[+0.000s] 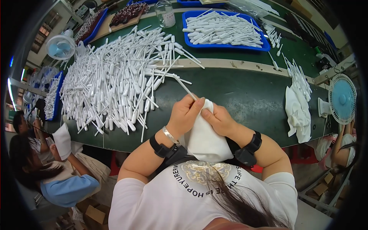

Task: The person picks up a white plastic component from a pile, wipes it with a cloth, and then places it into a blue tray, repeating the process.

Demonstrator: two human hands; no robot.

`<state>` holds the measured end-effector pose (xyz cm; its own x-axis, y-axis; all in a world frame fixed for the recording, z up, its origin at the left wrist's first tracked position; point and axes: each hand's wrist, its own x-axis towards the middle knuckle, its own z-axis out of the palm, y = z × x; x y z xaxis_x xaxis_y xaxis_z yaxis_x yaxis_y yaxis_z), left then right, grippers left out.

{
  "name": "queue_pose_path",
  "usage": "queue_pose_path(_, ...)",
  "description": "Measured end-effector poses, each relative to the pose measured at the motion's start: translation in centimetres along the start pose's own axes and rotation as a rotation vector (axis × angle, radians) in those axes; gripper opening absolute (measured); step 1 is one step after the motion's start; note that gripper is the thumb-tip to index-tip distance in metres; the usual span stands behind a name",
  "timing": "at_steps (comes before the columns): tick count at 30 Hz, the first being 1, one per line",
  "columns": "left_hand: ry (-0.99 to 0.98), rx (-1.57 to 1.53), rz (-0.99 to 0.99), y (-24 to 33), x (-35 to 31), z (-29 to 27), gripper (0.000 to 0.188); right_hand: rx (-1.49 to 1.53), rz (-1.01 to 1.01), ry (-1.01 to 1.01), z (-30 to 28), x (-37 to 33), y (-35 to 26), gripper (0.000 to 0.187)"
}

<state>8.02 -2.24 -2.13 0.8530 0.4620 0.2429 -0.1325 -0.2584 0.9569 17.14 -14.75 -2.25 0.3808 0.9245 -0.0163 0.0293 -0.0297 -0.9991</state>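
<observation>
My left hand (183, 115) is closed around a slim white plastic stick (183, 86), whose free end points up and left over the table's near part. The stick's lower part is hidden by my fingers and by a white cloth (209, 143). With fingers bent and thumb pressed down, my right hand (220, 119) grips the cloth beside it. The cloth hangs from both hands in front of my shirt. Left of my hands spreads a large loose pile of white sticks (111, 84) with thicker bulb-like ends, the nearest of them close to my left wrist.
A blue tray (230, 46) full of similar sticks stands beyond a raised strip (226, 63). On the right lie a crumpled white cloth (298, 115), more sticks and a fan (342, 98). A glass jar (165, 15) stands at the back. Other people sit left and right.
</observation>
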Motion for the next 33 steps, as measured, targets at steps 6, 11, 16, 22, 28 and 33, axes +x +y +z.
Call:
queue_pose_path(6, -0.040, -0.482, -0.363, 2.7, 1.3, -2.1, 0.027, -0.209, -0.237, -0.109, -1.0, -0.3, -0.6, 0.024)
queue_pose_path(11, -0.120, -0.166, -0.332, 5.9, 7.8, -1.9, 0.032, -0.055, -0.044, -0.089, -1.5, 0.2, 0.0, 0.021)
queue_pose_path(16, -0.324, 0.442, -0.298, 4.7, 22.2, -1.6, 0.036, 0.022, 0.006, -0.124, -1.3, 1.1, 1.4, 0.022)
queue_pose_path(22, -0.268, 1.257, -0.013, -0.8, 32.7, 0.8, 0.034, -0.014, -0.023, -0.158, -2.1, 1.0, 1.1, 0.024)
queue_pose_path(28, -0.224, 1.290, -0.174, -1.4, 34.3, 2.7, 0.042, 0.034, -0.011, -0.204, -2.6, 0.9, 1.2, 0.025)
queue_pose_path(33, -0.146, 1.278, -0.071, -1.2, 33.7, 1.0, 0.041, 0.039, -0.011, -0.216, -2.4, 0.7, 1.4, 0.024)
